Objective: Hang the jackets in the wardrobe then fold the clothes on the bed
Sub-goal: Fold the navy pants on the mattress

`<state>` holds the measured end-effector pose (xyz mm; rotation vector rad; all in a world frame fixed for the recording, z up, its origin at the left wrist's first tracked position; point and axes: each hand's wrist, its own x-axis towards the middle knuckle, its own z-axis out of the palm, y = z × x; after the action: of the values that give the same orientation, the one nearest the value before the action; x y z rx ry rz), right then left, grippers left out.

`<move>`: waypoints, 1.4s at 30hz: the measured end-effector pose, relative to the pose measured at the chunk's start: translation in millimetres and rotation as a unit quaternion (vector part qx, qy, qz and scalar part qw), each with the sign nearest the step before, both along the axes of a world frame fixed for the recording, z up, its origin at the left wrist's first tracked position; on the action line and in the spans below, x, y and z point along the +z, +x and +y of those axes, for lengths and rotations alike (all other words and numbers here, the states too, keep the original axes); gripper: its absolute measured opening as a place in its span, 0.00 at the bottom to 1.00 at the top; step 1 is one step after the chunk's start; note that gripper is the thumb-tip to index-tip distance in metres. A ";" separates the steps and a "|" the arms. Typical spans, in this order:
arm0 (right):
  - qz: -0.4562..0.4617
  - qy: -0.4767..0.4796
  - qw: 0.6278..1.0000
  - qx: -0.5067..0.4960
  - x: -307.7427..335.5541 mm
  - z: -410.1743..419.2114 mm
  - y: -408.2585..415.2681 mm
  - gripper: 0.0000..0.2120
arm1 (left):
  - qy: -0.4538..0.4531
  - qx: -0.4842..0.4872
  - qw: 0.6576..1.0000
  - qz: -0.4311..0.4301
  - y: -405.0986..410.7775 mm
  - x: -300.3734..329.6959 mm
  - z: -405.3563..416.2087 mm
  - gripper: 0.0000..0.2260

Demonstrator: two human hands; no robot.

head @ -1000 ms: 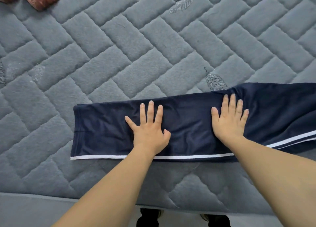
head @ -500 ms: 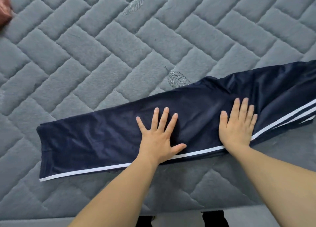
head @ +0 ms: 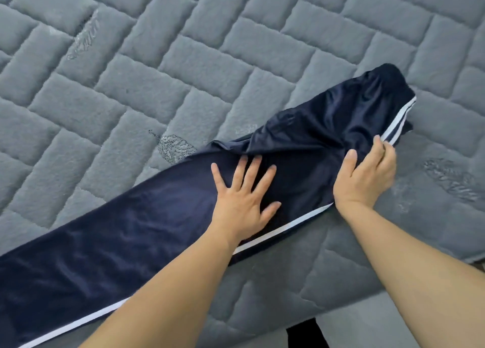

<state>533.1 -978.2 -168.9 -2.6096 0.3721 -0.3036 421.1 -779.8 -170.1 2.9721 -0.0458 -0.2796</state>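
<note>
Head view. Item: your left hand (head: 242, 203). It lay flat, palm down, fingers (head: 237, 175) straight and spread, and pressed on the middle of the navy trousers (head: 147, 221); it gripped nothing. Item: your right hand (head: 366, 175). It sat at the near edge of the trousers, thumb on top of the cloth, fingers curled round the edge by the white side stripe (head: 396, 123), with the fabric pinched and bunched up ahead of it. Item: the navy trousers. They lay stretched on the grey quilted bed (head: 183, 67), running from lower left to upper right, the right end rumpled and partly raised. Both forearms were bare and reached forward over the bed's near edge.
</note>
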 end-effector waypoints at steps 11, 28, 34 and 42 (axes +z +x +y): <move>0.167 0.430 0.826 -0.323 20.4 -44.7 120.8 0.22 | -0.010 0.156 0.968 -0.196 111.4 17.8 -22.9 0.17; 0.141 0.223 0.878 -0.399 19.9 -74.7 100.7 0.25 | 0.125 0.023 0.983 -0.131 153.2 -13.0 -24.1 0.26; 0.182 0.399 0.844 -0.310 6.5 -63.1 70.5 0.11 | 0.057 0.000 0.998 0.023 107.5 -26.1 -51.8 0.32; 0.188 0.609 0.722 -0.269 23.9 -93.8 74.8 0.06 | 0.014 0.253 0.964 -0.077 166.3 9.9 -34.3 0.22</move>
<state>608.0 -1072.0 -145.0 -1.1721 1.0428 0.2599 587.4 -814.1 -160.1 2.8916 0.6911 0.0177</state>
